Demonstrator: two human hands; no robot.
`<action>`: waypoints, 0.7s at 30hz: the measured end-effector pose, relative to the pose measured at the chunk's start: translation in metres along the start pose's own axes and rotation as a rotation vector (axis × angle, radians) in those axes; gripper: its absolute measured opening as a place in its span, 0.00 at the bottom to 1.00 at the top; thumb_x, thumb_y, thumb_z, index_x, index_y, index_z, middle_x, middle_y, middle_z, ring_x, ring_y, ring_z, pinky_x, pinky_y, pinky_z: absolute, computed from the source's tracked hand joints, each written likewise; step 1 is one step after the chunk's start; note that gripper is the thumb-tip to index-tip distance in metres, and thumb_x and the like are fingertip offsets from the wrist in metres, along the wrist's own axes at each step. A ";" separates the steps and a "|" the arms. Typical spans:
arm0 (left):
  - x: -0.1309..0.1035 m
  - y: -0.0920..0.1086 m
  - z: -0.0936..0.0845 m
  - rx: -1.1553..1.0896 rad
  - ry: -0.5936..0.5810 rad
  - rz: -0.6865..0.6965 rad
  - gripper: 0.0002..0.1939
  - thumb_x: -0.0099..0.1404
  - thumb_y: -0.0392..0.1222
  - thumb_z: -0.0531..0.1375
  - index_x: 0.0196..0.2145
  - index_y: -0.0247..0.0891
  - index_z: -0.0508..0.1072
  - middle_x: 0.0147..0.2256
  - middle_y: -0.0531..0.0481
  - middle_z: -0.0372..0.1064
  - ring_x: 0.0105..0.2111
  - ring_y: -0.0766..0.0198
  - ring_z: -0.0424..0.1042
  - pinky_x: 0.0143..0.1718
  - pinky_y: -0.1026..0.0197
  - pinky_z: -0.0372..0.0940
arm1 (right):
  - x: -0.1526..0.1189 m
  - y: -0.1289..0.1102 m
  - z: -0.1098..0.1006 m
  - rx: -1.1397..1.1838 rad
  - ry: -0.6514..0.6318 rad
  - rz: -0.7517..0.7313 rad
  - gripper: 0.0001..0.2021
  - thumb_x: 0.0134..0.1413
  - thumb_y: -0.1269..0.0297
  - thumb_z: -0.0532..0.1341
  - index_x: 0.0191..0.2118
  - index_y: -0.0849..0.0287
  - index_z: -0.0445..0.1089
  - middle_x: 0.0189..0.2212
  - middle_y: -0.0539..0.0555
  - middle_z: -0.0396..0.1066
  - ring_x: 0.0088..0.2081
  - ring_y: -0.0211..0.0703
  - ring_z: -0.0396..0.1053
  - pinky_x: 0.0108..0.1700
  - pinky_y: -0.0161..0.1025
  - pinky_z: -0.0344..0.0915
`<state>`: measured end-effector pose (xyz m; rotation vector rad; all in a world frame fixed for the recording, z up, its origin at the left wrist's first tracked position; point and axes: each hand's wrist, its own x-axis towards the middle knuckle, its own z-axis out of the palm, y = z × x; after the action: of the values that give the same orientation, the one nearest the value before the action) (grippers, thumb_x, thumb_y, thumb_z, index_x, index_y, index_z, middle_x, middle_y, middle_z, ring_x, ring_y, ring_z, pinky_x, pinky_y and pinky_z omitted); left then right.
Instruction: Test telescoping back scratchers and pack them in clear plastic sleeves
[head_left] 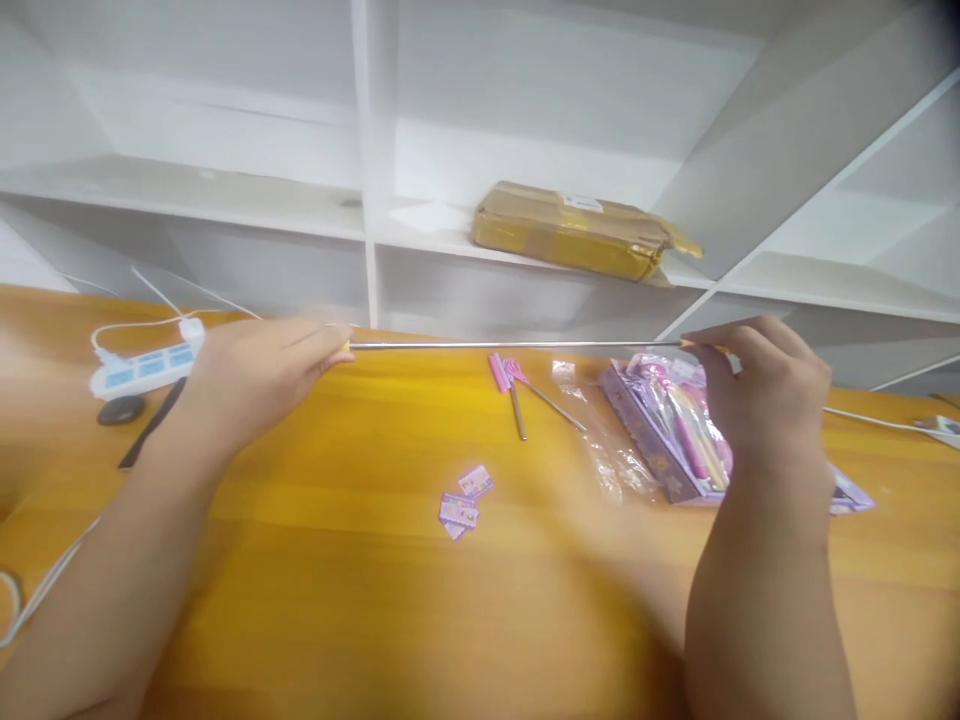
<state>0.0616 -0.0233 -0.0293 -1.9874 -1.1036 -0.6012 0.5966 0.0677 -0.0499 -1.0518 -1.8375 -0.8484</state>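
Note:
A thin silver telescopic rod [517, 345] stretches level across the view, with a yellowish piece at each end. My left hand [274, 365] pinches its left end, and the fingers of my right hand [761, 370] are closed on the other end. Below the rod, two short metal rods with pink ends lie on the table: one has a bar-like pink head [499, 372], the other a looped pink head [514, 370]. Several small purple-and-white cards [458, 512] lie nearer to me. A purple box [649, 440] holding wrapped pink and pale items sits partly behind my right hand.
Clear plastic wrappers [600, 445] lie beside the box on the wooden table [315, 600]. A white power strip [142, 370] with plugged-in cables and a dark oval object [121, 410] are at left. Behind, a taped brown parcel [574, 230] rests on the white shelf [420, 235].

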 end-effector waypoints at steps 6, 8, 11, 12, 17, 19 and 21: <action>0.003 0.006 -0.013 0.057 -0.014 0.030 0.03 0.77 0.40 0.59 0.44 0.46 0.73 0.30 0.58 0.77 0.25 0.65 0.67 0.24 0.58 0.49 | 0.001 -0.002 -0.008 0.029 -0.044 0.079 0.10 0.69 0.58 0.63 0.38 0.55 0.79 0.35 0.54 0.78 0.37 0.43 0.74 0.38 0.38 0.66; 0.003 0.007 -0.018 0.058 -0.030 0.019 0.03 0.76 0.40 0.60 0.46 0.46 0.73 0.32 0.57 0.78 0.26 0.65 0.68 0.25 0.59 0.49 | 0.003 -0.004 -0.010 0.040 -0.064 0.097 0.11 0.70 0.58 0.62 0.38 0.55 0.80 0.35 0.55 0.78 0.38 0.43 0.74 0.39 0.38 0.67; 0.005 0.008 -0.020 0.045 -0.043 0.009 0.03 0.77 0.40 0.60 0.46 0.46 0.73 0.33 0.57 0.80 0.27 0.65 0.70 0.25 0.60 0.51 | 0.004 -0.006 -0.012 0.049 -0.095 0.111 0.11 0.69 0.58 0.62 0.37 0.55 0.79 0.35 0.55 0.78 0.38 0.44 0.74 0.40 0.39 0.66; 0.005 0.008 -0.020 0.044 -0.040 0.007 0.02 0.77 0.40 0.60 0.45 0.46 0.72 0.34 0.57 0.80 0.27 0.65 0.70 0.25 0.60 0.51 | 0.005 -0.006 -0.012 0.045 -0.102 0.113 0.11 0.69 0.59 0.62 0.37 0.55 0.79 0.35 0.55 0.78 0.38 0.44 0.74 0.40 0.39 0.66; 0.004 0.003 -0.017 0.042 -0.040 0.044 0.02 0.76 0.40 0.61 0.46 0.44 0.72 0.34 0.56 0.81 0.27 0.66 0.72 0.26 0.60 0.53 | 0.006 -0.007 -0.015 0.030 -0.124 0.086 0.09 0.69 0.61 0.62 0.37 0.55 0.78 0.35 0.55 0.78 0.40 0.45 0.73 0.42 0.39 0.65; 0.003 0.000 -0.016 0.019 -0.052 0.067 0.03 0.76 0.41 0.61 0.47 0.44 0.72 0.35 0.55 0.81 0.29 0.66 0.73 0.27 0.61 0.55 | 0.007 -0.009 -0.018 0.039 -0.156 0.073 0.09 0.70 0.62 0.61 0.38 0.55 0.78 0.36 0.55 0.78 0.40 0.45 0.73 0.42 0.38 0.65; 0.001 -0.004 -0.016 0.002 -0.059 0.074 0.02 0.76 0.41 0.61 0.46 0.45 0.73 0.35 0.55 0.80 0.29 0.66 0.73 0.27 0.60 0.55 | 0.007 -0.011 -0.020 0.049 -0.177 0.067 0.09 0.70 0.63 0.61 0.38 0.55 0.77 0.36 0.54 0.78 0.40 0.44 0.74 0.42 0.38 0.65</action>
<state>0.0584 -0.0342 -0.0180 -2.0466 -1.0599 -0.5050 0.5911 0.0486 -0.0371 -1.1821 -1.9468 -0.6852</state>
